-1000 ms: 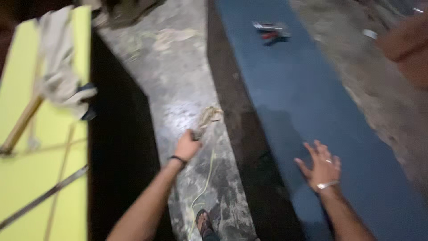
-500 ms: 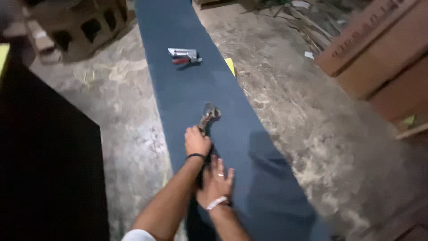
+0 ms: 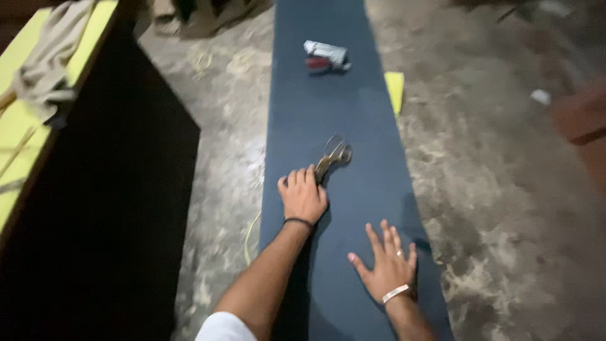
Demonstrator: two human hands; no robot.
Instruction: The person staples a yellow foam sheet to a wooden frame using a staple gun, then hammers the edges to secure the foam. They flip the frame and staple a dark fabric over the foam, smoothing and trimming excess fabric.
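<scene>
**Scissors on blue strip, both hands down**

Long dark-blue strip of sheet material (image 3: 353, 120) laid lengthwise on mottled grey concrete floor (image 3: 499, 189). Far end of strip: small silver-and-red packet-like object (image 3: 325, 55), crumpled, lying flat; markings too blurred to make out. Just off strip's right edge, small yellow rectangular slip (image 3: 395, 88) on floor. Small white scrap (image 3: 541, 96) farther right. No containers seen.

Left hand (image 3: 303, 197) closed, knuckles up, gripping one end of brass-coloured metal scissors (image 3: 333, 155); black band at wrist. Scissors resting on strip near its middle, looped end pointing away from hand. Right hand (image 3: 386, 265) open, fingers spread, palm flat on strip, nearer the body; ring and pale wristband visible.

Against half a second earlier: right hand moved out from beside left forearm to the right, now well apart; left hand and scissors in similar place on strip; view shifted so yellow-topped black table (image 3: 95, 158) with grey cloth (image 3: 53, 57) showing at left.
</scene>
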